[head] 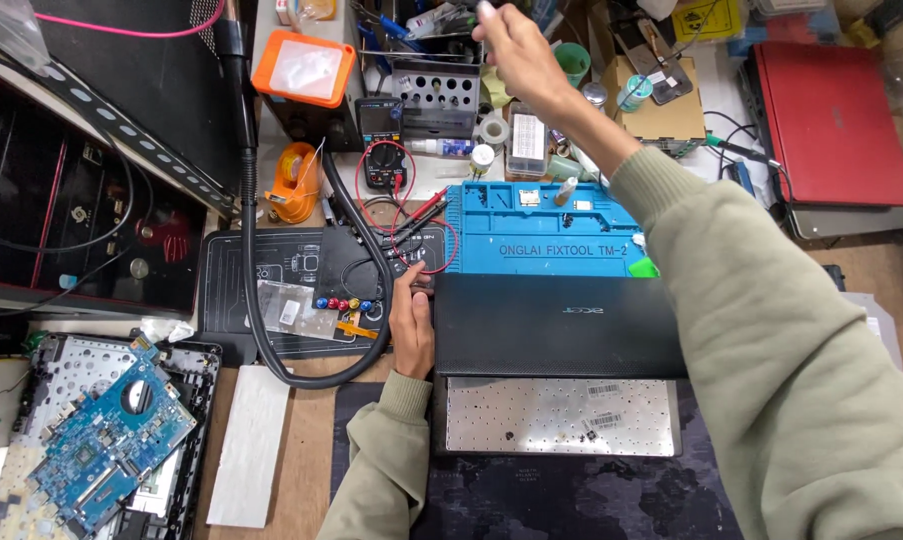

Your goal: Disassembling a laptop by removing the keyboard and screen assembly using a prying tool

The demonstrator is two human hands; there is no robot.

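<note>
Head view: a black laptop lies on the bench, a bare keyboard plate touching its near edge. Left hand rests flat, fingers relaxed, against the laptop's left edge. Right hand reaches far beyond the laptop, fingers pinching something small, blurred.

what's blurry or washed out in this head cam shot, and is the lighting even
Head view: the right hand is motion-blurred at the fingertips, reaching toward the tool rack; the left hand, resting at the edge of the black laptop, is sharp. Lighting is fairly even and soft, with mild glare on the orange-rimmed box; the dark case at the left loses detail in shadow.
</note>
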